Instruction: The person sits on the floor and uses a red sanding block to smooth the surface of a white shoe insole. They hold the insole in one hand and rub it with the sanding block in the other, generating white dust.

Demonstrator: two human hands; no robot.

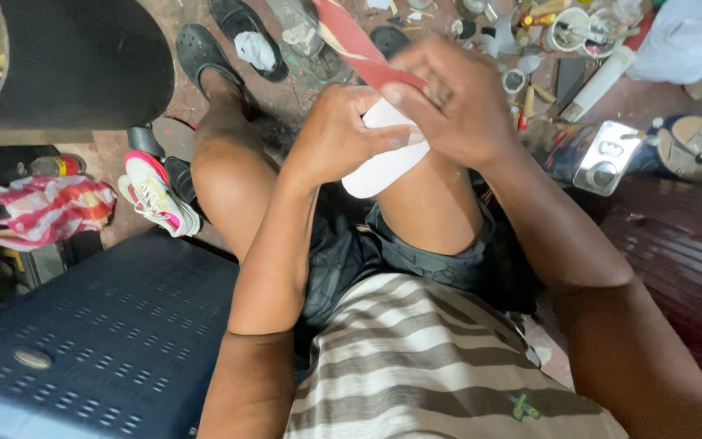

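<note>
I sit with my knees up and both hands raised over them. My left hand (341,130) grips a flat white sole-shaped piece (377,168) from the left, thumb across its top. My right hand (457,102) pinches the upper end, where a red sheet (351,41) is peeling or lying against the white piece and sticks up and away to the upper left. The white piece's lower rounded end hangs over my right knee. Fingers hide where red and white meet.
A dark blue perforated plastic stool (99,341) stands at lower left. A white-and-pink sneaker (154,193), black sandals (229,36) and a striped bag (42,210) lie on the floor. Tins, tubes and tools (562,41) clutter the upper right beside a metal block (607,158).
</note>
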